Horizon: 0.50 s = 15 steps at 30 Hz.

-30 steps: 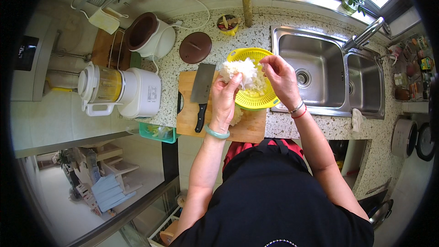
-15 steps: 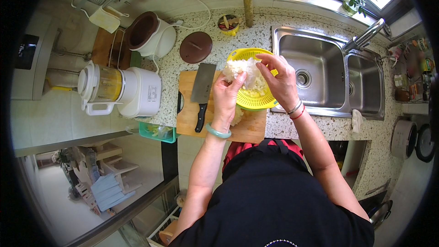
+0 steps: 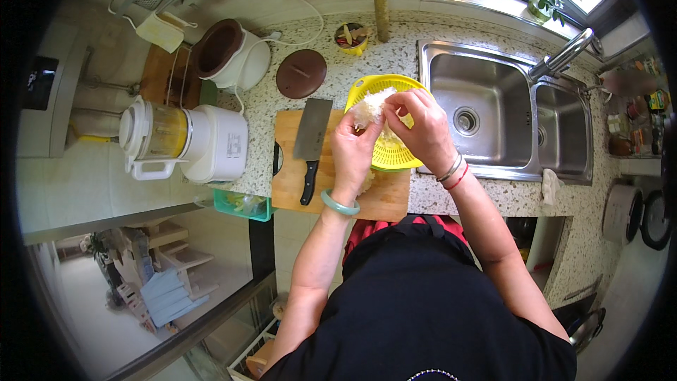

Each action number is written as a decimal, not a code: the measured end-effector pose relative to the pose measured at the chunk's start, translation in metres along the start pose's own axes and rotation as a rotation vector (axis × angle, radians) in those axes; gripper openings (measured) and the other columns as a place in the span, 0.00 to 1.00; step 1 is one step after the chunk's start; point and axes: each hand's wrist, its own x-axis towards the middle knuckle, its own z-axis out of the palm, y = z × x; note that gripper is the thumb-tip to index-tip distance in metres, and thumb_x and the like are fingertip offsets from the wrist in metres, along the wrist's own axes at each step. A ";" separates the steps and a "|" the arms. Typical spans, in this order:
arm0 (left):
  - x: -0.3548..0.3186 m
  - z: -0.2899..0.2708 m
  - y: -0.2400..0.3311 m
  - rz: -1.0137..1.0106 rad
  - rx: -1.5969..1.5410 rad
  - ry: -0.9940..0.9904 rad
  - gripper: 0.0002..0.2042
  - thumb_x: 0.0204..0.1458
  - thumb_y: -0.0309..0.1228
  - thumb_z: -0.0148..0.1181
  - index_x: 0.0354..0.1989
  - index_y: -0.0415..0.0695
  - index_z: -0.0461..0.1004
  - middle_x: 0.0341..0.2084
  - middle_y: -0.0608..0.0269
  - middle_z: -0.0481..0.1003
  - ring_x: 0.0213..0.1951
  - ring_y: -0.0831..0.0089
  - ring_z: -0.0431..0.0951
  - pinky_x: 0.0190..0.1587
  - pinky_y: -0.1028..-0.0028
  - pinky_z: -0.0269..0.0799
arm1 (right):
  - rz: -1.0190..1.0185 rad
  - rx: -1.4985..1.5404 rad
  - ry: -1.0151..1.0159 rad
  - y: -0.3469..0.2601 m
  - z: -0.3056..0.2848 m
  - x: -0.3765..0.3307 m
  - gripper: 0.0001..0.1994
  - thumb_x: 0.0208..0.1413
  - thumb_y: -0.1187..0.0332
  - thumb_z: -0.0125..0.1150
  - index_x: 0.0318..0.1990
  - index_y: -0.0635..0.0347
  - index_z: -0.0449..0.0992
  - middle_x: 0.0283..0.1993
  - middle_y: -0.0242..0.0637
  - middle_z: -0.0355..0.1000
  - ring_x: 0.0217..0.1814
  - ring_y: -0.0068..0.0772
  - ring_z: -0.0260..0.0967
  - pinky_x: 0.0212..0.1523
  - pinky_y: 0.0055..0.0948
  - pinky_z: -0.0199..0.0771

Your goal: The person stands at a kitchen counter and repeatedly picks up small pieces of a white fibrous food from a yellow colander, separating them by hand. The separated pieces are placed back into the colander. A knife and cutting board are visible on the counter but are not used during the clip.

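A pale, frilly clump of white fungus is held up over the yellow colander. My left hand grips it from below, with a green bangle on the wrist. Fingertips of my right hand are pinched at its right edge, touching it. More pale pieces lie in the colander, partly hidden by my hands. The colander overlaps the right part of a wooden cutting board. On that board, left of my left hand, rests a cleaver with a black handle. Another pale bit on the board is mostly covered by my left wrist.
To the right is a double steel sink with a faucet. A brown lid, a small yellow bowl, a white cooker and a blender stand behind and left. A green bin hangs at the counter's front edge.
My right hand has moved slightly left and down, its fingers closing in on the white fungus. My left hand has turned a little, shifting right with the clump.
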 end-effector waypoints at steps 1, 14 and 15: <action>0.000 0.000 0.001 0.014 0.012 0.009 0.12 0.55 0.28 0.64 0.46 0.37 0.76 0.37 0.67 0.79 0.38 0.83 0.75 0.42 0.79 0.72 | -0.036 -0.048 0.005 0.001 0.000 0.000 0.08 0.46 0.77 0.67 0.33 0.62 0.74 0.29 0.38 0.72 0.30 0.34 0.73 0.32 0.29 0.75; 0.001 -0.001 -0.004 -0.063 -0.098 -0.013 0.14 0.53 0.29 0.67 0.46 0.37 0.77 0.37 0.68 0.79 0.37 0.85 0.76 0.40 0.82 0.71 | 0.027 0.015 0.025 0.008 0.009 -0.008 0.09 0.44 0.78 0.64 0.30 0.60 0.68 0.25 0.38 0.67 0.29 0.40 0.69 0.31 0.34 0.71; 0.001 -0.001 -0.005 -0.074 -0.109 -0.014 0.14 0.53 0.29 0.67 0.47 0.37 0.77 0.38 0.68 0.79 0.37 0.84 0.76 0.40 0.82 0.71 | 0.029 0.018 0.025 0.008 0.009 -0.009 0.09 0.44 0.78 0.64 0.30 0.60 0.69 0.26 0.38 0.67 0.29 0.39 0.69 0.31 0.33 0.72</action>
